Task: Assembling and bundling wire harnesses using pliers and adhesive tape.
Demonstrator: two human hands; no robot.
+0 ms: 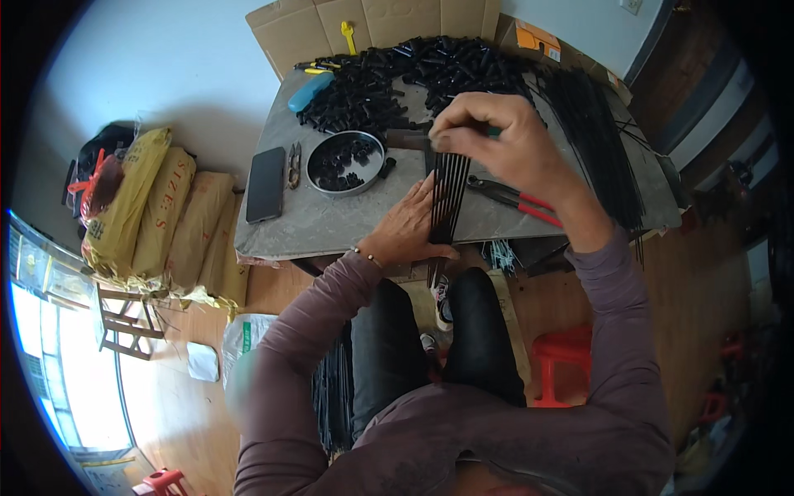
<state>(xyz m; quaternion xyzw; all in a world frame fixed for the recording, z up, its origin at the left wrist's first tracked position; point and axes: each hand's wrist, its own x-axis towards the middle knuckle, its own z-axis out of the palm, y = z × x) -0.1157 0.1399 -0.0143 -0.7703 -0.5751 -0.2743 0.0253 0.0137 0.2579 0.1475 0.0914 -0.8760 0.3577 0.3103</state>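
My left hand (404,227) reaches across the near edge of the table and grips a row of thin black rods (447,194), its thumb lying across their lower part. The rods stand side by side, fanning out slightly toward the top. Over their upper ends, my right hand (504,136) is closed, thumb and fingers pinched together. A bit of green shows behind its fingers; what it pinches is hidden. Just right of the rods lie pliers with red handles (538,209). To the left stands a round metal bowl (312,176) holding small black parts.
A big heap of short black pieces (467,70) covers the table's back. Many long black rods (591,140) lie at the right. A phone (265,185), snips (294,165) and a blue case (310,92) are at the left. Yellow sacks (165,211) and a red stool (562,355) stand on the floor.
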